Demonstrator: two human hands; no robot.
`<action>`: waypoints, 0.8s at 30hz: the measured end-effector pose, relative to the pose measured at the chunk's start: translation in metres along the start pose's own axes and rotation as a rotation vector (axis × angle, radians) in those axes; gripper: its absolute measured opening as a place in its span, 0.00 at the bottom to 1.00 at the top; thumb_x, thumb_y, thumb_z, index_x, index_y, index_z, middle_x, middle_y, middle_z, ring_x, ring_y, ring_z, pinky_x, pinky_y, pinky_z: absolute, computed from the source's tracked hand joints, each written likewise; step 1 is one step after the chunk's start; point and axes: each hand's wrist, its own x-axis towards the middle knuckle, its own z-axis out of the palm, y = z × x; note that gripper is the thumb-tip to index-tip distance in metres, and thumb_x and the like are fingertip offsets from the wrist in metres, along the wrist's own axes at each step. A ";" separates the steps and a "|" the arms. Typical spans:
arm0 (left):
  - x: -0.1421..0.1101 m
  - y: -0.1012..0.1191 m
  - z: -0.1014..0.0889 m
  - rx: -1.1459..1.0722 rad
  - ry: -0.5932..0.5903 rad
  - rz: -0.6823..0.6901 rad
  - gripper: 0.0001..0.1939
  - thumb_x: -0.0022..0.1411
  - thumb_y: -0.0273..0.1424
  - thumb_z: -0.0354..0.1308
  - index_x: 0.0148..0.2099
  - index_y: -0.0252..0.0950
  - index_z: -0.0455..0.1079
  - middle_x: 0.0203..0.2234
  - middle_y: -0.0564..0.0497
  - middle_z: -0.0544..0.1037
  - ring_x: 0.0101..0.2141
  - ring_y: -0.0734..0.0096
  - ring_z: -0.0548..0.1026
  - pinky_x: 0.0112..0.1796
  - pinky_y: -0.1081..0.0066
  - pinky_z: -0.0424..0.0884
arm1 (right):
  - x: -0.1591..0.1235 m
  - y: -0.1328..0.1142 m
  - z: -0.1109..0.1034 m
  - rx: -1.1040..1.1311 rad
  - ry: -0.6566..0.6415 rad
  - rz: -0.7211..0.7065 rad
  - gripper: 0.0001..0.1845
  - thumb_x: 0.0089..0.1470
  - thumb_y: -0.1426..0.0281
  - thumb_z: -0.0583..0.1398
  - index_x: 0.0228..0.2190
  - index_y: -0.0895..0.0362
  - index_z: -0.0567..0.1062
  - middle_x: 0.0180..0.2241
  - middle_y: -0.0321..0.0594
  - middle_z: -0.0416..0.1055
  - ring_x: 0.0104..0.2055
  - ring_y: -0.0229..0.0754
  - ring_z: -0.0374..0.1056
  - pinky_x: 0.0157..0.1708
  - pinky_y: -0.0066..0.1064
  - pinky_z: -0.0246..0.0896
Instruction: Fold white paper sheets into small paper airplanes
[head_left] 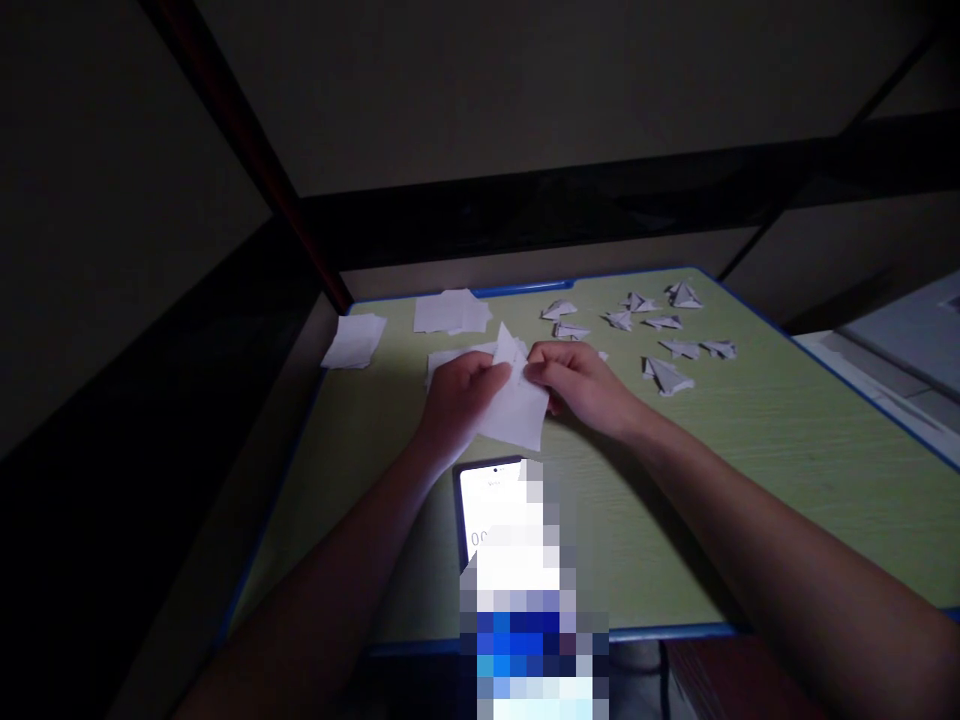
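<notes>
Both of my hands hold one white sheet of paper [520, 405] above the middle of a green table [787, 450]. My left hand [459, 395] pinches its left side with curled fingers. My right hand [576, 385] grips its right edge, fingers closed on it. The sheet looks partly folded, with a corner pointing up. A lit phone [491, 505] lies on the table just below the paper, between my forearms.
Several small folded paper figures [664, 372] lie scattered at the far right of the table. Flat white paper sheets [450, 312] sit at the far left, one stack [354, 340] overhanging the blue edge. Dark bars and walls surround the table.
</notes>
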 end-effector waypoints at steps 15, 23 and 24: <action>0.010 -0.009 0.001 -0.133 0.193 0.038 0.11 0.57 0.29 0.55 0.23 0.36 0.59 0.17 0.59 0.60 0.22 0.77 0.60 0.25 0.73 0.54 | -0.121 -0.035 0.018 -0.825 0.111 -0.169 0.30 0.58 0.56 0.59 0.58 0.52 0.62 0.54 0.49 0.67 0.54 0.53 0.67 0.50 0.47 0.66; 0.011 -0.010 0.001 -0.150 0.191 0.062 0.12 0.60 0.27 0.55 0.24 0.36 0.60 0.18 0.58 0.61 0.23 0.77 0.60 0.25 0.72 0.53 | -0.165 -0.003 0.039 -1.058 -0.068 -0.175 0.40 0.57 0.56 0.59 0.64 0.54 0.52 0.63 0.54 0.58 0.63 0.61 0.56 0.55 0.61 0.63; 0.011 -0.011 0.002 -0.142 0.188 0.065 0.12 0.60 0.27 0.55 0.24 0.36 0.60 0.18 0.58 0.61 0.23 0.77 0.60 0.25 0.72 0.53 | -0.165 -0.002 0.039 -1.063 -0.069 -0.177 0.40 0.57 0.56 0.59 0.64 0.54 0.52 0.63 0.55 0.58 0.64 0.61 0.56 0.55 0.62 0.63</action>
